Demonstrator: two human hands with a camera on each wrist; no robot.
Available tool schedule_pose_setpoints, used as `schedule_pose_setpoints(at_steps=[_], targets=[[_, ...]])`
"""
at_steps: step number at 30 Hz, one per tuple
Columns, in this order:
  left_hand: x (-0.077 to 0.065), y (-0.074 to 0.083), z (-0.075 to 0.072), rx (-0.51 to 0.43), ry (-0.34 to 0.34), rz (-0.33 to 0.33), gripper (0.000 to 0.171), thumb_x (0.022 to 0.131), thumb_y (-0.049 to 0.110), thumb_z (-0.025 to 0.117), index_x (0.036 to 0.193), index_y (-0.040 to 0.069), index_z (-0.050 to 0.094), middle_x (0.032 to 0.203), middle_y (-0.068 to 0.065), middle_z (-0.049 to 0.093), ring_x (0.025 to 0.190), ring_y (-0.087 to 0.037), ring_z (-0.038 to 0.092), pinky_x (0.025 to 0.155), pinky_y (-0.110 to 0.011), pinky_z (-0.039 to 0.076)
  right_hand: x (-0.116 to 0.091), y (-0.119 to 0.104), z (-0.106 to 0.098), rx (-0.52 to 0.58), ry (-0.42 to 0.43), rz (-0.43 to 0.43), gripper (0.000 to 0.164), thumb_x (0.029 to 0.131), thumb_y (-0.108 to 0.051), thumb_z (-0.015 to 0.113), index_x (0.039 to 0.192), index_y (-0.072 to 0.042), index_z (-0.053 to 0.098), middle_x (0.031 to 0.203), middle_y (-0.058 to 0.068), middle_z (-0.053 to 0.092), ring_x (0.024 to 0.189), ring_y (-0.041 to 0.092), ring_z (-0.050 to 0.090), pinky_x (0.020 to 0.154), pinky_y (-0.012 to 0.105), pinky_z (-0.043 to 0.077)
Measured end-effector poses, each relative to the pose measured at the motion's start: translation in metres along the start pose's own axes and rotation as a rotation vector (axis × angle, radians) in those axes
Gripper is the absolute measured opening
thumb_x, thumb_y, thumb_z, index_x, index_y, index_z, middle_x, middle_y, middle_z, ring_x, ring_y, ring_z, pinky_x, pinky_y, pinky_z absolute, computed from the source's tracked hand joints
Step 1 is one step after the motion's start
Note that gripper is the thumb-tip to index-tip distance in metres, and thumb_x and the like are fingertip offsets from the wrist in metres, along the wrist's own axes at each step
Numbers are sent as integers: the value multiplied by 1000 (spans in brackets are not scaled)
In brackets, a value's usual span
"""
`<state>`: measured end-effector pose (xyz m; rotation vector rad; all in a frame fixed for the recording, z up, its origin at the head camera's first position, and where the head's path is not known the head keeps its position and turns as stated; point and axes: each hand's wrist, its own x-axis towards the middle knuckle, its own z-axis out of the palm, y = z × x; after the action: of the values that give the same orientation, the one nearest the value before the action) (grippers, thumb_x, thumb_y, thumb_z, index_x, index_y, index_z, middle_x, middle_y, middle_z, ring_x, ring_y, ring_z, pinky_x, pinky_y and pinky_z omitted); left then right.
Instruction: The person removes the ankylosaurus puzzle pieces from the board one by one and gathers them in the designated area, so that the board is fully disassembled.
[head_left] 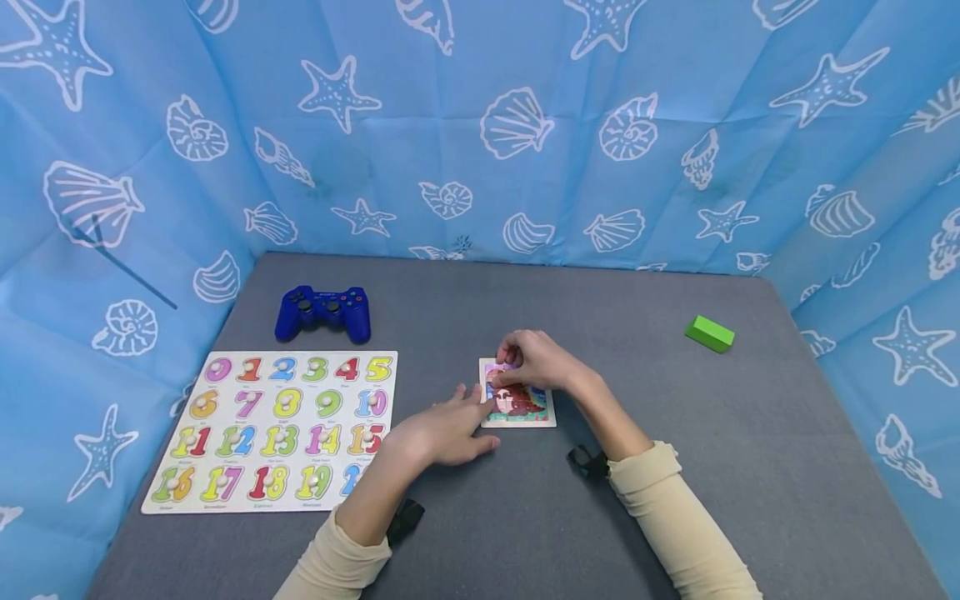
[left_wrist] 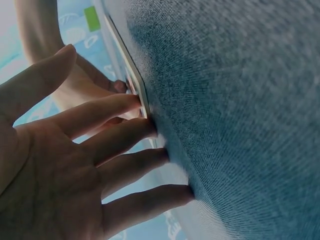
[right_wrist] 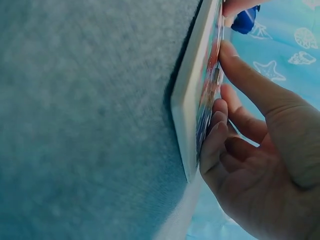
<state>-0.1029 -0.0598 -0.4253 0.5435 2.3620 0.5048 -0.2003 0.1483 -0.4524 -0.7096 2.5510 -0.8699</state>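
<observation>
A small square picture jigsaw puzzle (head_left: 519, 403) with a pale border lies flat on the grey table, in front of me at the middle. My right hand (head_left: 542, 362) is over its upper left part. Thumb and index finger are bent together there and pinch a small puzzle piece (right_wrist: 218, 76), mostly covered by the fingers. The other fingers of that hand curl against the picture in the right wrist view. My left hand (head_left: 444, 429) lies spread at the puzzle's left side. Its straight fingertips touch the tray edge (left_wrist: 141, 92) and the table.
To the left lies a white number peg board (head_left: 300, 423) with colourful numerals. Behind it sits a blue game controller (head_left: 324, 312). A green block (head_left: 709, 333) rests at the far right. Blue curtains (head_left: 465, 125) with shell prints hang around the table (head_left: 750, 467).
</observation>
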Motion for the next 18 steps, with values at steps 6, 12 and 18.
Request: schedule_pose_setpoints(at_steps=[6,12,18], targets=[[-7,6,-4,-20,-6,-16,68,111,45,58,170,17,38,182,-16,20,171,-38,14,134,-63,28,-4,-6,3,-25,32,-53,21,93,-23,88,93,-6,76,87,5,71,75,9,59,66,21,49],[-6,6,-3,-14,1,-17,69,111,45,59,170,16,39,182,-17,21,171,-38,15,133,-65,29,-7,-11,5,-7,51,-43,27,94,-22,87,109,-3,76,96,8,77,83,11,67,76,26,59],[6,-4,4,-1,1,0,70,111,48,58,171,19,36,182,-17,20,171,-39,13,131,-69,29,-6,-9,4,-4,31,-23,31,95,-24,87,114,-2,75,99,9,76,84,13,66,76,28,58]])
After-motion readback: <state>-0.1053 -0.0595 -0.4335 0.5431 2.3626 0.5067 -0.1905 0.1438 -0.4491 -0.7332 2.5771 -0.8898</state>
